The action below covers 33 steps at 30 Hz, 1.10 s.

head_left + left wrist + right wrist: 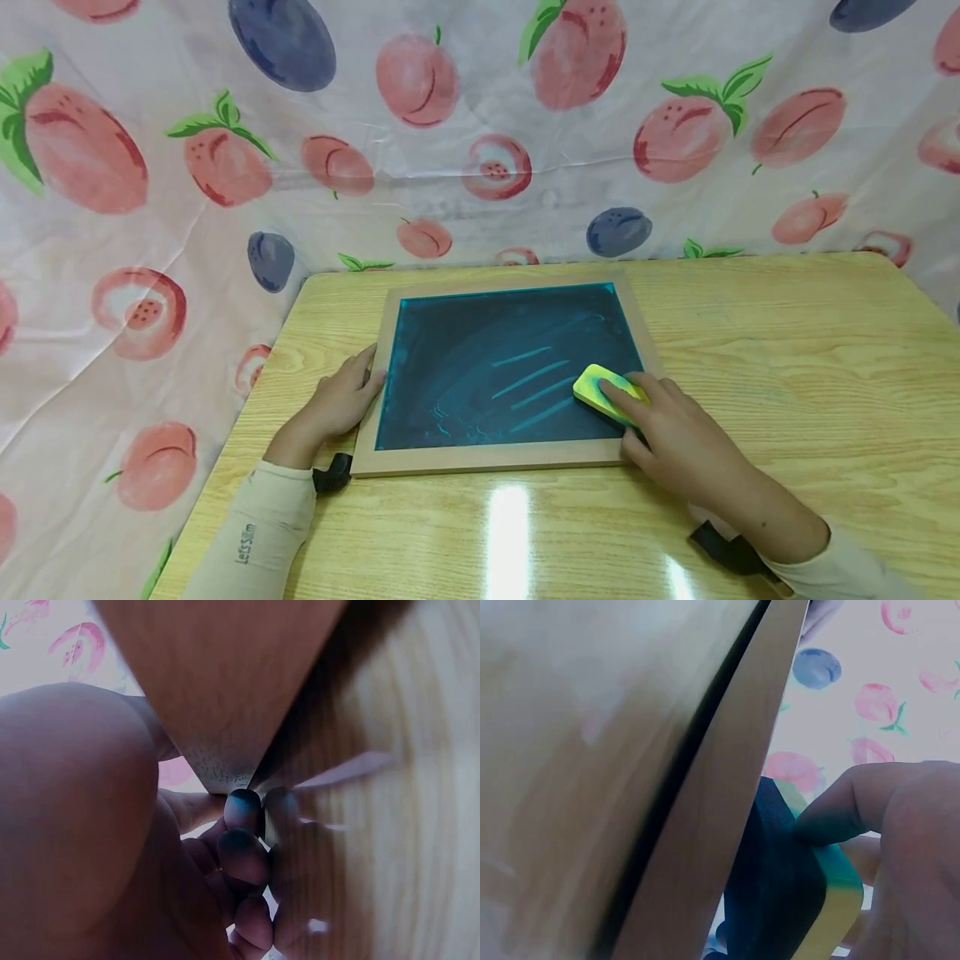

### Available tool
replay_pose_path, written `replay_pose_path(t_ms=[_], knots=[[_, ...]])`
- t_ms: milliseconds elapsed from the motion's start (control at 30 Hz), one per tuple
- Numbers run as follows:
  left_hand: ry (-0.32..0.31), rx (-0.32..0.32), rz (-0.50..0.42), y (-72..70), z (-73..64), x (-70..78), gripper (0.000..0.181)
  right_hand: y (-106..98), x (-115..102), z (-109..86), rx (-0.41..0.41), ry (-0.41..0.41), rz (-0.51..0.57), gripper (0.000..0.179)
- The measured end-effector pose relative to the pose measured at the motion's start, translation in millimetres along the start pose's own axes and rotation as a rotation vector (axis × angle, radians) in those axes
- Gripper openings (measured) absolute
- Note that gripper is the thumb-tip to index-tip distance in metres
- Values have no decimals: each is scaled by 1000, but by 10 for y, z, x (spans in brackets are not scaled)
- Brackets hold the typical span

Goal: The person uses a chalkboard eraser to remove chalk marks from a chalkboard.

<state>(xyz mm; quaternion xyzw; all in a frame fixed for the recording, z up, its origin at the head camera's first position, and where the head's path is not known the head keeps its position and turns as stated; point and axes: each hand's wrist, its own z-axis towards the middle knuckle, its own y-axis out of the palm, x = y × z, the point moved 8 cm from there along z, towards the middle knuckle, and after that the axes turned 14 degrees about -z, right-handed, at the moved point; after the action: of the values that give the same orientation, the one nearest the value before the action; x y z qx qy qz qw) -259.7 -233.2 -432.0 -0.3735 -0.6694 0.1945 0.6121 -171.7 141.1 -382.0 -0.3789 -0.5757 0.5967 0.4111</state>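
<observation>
A small chalkboard (450, 358) in a pale wooden frame (487, 458) lies on the table. Several blue-green chalk strokes (531, 377) slant across its dark face, among smeared chalk. My right hand (686, 437) grips a yellow chalkboard eraser (595, 385) over the board's right side; in the right wrist view the eraser (776, 877) shows its dark felt face, with the thumb on its edge. At the frame's left side, my left hand (341, 402) holds the edge, thumb against the wood. Chalk-stained fingertips (244, 810) curl beside the frame in the left wrist view.
The light wood-grain table (787, 375) extends right of the board and in front of it, with bright reflections near its front. Behind and to the left hangs a fruit-print cloth (420, 183). Dark straps (332, 473) are at both wrists.
</observation>
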Motion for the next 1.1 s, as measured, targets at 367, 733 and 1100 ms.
replay_pose_path(t_ms=[367, 733, 1100], knots=[[1, 10, -1, 1, 18, -26, 60, 44, -213, -33, 54, -50, -15, 57], [2, 6, 2, -5, 13, -21, 60, 39, -334, -65, 63, -78, -8, 58], [11, 10, 5, 1, 23, -26, 60, 19, -318, -74, 69, -64, -8, 58]])
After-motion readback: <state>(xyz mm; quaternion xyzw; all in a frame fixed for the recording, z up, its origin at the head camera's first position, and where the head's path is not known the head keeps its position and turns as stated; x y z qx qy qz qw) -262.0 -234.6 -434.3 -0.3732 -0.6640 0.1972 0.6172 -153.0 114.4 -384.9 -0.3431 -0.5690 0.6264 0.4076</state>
